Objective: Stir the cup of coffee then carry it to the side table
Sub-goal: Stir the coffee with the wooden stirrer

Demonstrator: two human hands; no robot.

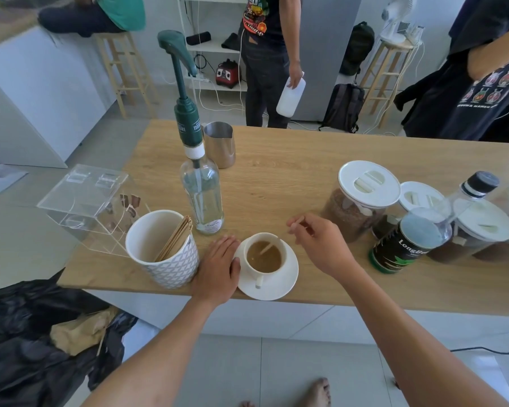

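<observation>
A white cup of milky coffee [264, 257] stands on a white saucer [285, 282] near the front edge of the wooden table [291, 171]. Its handle points toward me. A thin wooden stir stick [269, 247] leans into the coffee, and my right hand [317, 242] pinches its upper end just right of the cup. Flat on the table, my left hand [219, 267] rests with its thumb against the saucer's left rim.
Left of the cup are a patterned holder of wooden sticks [165, 251], a clear pump bottle [201, 198] and an acrylic box [85, 201]. A steel pitcher [220, 143] stands behind. Jars and a green tin [400, 245] crowd the right. People stand beyond the table.
</observation>
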